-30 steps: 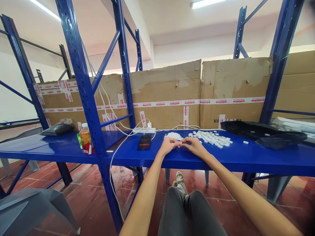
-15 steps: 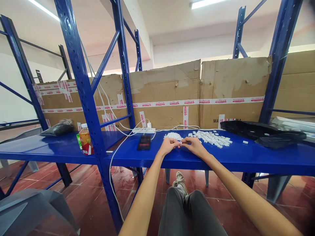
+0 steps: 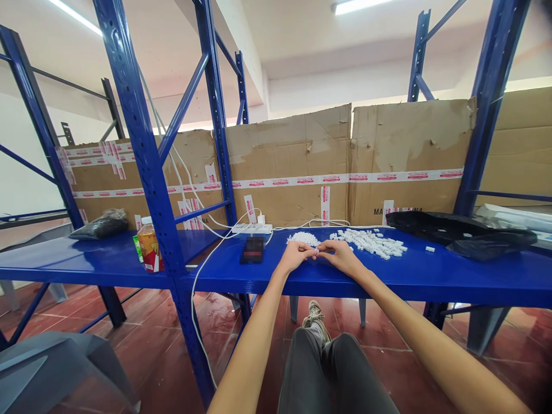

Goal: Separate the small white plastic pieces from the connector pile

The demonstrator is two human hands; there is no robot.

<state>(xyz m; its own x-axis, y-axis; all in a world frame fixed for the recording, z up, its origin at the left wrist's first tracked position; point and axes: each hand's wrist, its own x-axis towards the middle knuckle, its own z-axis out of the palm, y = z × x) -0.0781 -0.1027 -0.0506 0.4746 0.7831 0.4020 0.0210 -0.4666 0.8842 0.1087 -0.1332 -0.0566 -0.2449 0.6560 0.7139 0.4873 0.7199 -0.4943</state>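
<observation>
My left hand (image 3: 295,253) and my right hand (image 3: 342,255) meet over the blue shelf (image 3: 302,276), fingertips pinched together on a small white plastic piece (image 3: 317,249). Just behind my left hand lies a small heap of tiny white parts (image 3: 303,237). Behind my right hand spreads a wider pile of white plastic pieces (image 3: 370,241). One stray white piece (image 3: 430,249) lies further right.
A black device (image 3: 252,250) sits left of my hands, a white power strip (image 3: 252,228) with cables behind it. A drink bottle (image 3: 150,244) stands by the blue upright (image 3: 146,149). Black plastic bags (image 3: 457,233) lie at right, another black bag (image 3: 100,225) at far left. Cardboard boxes (image 3: 293,167) line the back.
</observation>
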